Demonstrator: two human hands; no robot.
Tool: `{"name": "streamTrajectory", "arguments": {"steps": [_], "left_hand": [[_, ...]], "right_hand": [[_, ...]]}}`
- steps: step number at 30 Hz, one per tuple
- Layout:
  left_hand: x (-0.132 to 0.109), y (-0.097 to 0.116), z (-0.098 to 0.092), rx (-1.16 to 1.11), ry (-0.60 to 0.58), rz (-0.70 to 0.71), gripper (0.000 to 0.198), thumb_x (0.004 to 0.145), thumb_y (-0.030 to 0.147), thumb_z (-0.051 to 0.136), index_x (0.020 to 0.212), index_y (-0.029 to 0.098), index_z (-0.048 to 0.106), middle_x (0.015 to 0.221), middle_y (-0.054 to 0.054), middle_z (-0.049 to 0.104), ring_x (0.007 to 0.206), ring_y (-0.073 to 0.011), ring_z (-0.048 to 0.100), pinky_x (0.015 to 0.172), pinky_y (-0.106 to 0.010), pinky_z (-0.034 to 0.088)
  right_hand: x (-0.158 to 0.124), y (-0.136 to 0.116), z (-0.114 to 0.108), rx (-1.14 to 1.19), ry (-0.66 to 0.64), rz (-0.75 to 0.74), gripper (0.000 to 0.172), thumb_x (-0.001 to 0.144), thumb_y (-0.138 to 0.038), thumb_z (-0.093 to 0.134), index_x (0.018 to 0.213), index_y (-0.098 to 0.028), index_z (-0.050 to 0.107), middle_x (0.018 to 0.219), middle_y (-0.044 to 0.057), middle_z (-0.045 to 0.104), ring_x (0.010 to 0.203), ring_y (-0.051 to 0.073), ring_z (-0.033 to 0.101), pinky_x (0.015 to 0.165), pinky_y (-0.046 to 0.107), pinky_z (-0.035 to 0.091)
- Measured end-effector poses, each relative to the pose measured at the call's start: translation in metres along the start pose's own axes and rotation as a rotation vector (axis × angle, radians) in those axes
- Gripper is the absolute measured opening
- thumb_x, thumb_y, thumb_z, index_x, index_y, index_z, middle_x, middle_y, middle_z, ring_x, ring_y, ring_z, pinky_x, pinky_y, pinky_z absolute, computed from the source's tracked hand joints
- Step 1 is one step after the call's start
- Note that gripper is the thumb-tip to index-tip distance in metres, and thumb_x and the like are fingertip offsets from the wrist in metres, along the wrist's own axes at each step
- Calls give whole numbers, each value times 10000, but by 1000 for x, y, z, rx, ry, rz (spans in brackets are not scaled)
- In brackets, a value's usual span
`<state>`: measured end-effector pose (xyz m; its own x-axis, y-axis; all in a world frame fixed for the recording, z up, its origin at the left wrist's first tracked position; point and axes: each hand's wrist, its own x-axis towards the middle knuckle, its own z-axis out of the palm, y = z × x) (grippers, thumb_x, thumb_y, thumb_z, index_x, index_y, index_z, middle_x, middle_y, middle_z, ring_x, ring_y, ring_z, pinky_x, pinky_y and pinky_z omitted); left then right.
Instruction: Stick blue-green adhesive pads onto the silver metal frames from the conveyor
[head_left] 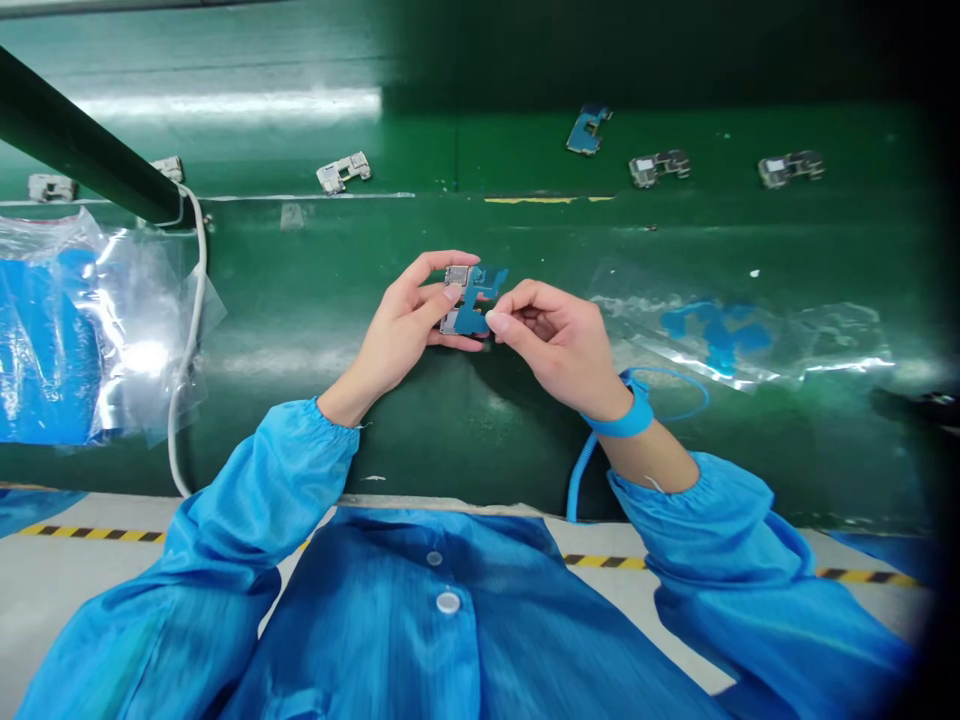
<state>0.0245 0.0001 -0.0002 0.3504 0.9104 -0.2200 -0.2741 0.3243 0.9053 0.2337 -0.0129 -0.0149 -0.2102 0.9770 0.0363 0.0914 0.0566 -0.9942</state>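
My left hand [399,335] holds a small phone circuit board [457,274] over the green bench, thumb on its face and fingers behind and around its edges. A blue adhesive film [471,320], cut to shape, covers part of the board; its upper right piece sticks out past the edge. With thumb and forefinger pinched together, my right hand [559,335] is at the film's lower right edge. The other fingers of that hand are curled in. A blue wrist strap [630,412] with a coiled cord is round my right wrist.
Several boards lie on the belt beyond, among them a bare board [343,173], a blue-covered one [587,130] and a dark one [660,168]. Clear bags with blue film sheets [45,350] lie left, a clear sheet with blue pieces [724,335] right. A white cable [196,300] hangs beside a dark post [90,130].
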Motion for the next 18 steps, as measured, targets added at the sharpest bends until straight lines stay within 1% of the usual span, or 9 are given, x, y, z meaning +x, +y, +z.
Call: {"name": "streamTrajectory", "arguments": {"steps": [2,4,7,9,13,18], "left_hand": [[0,0,0,11,-8,-19,389,1045,452,690,1375,259,617,1074,-32,818,883,-204,849,782,-354,748],[-1,1,1,15,-4,-31,369,1072,466,624,1377,258,630,1097,-33,812,939,-207,854,821,-364,750],[-3,1,3,16,17,-33,376,1091,499,566,1367,255,639,1213,-47,806,1062,-217,850,863,-354,743],[-3,1,4,31,21,-28,418,1100,539,535,1386,251,632,1260,-59,810,1064,-216,852,867,-346,737],[-4,1,7,80,28,-9,503,1121,598,455,1447,254,622,1239,-63,835,1045,-225,863,877,-354,731],[-5,3,9,115,55,-35,537,1127,619,412,1456,258,636,1220,-58,849,1188,-269,843,932,-388,725]], "right_hand": [[-1,1,-1,1,-8,-2,353,955,-595,871,920,-262,759,898,16,740,824,186,701,783,344,584],[-1,2,-1,-11,-12,-3,355,956,-601,868,925,-263,764,912,20,748,853,195,718,800,346,597],[-2,1,1,-17,-22,-8,371,947,-608,874,904,-259,756,873,11,737,795,179,687,750,332,589],[-3,-1,2,-3,-29,-6,375,947,-600,878,886,-254,746,845,5,728,754,165,664,709,321,577],[-4,-4,7,19,-14,1,391,937,-603,890,875,-248,736,821,0,715,711,150,654,666,307,580],[-5,-6,11,10,39,-8,439,920,-648,889,857,-246,725,804,1,709,692,144,648,675,310,622]]}}
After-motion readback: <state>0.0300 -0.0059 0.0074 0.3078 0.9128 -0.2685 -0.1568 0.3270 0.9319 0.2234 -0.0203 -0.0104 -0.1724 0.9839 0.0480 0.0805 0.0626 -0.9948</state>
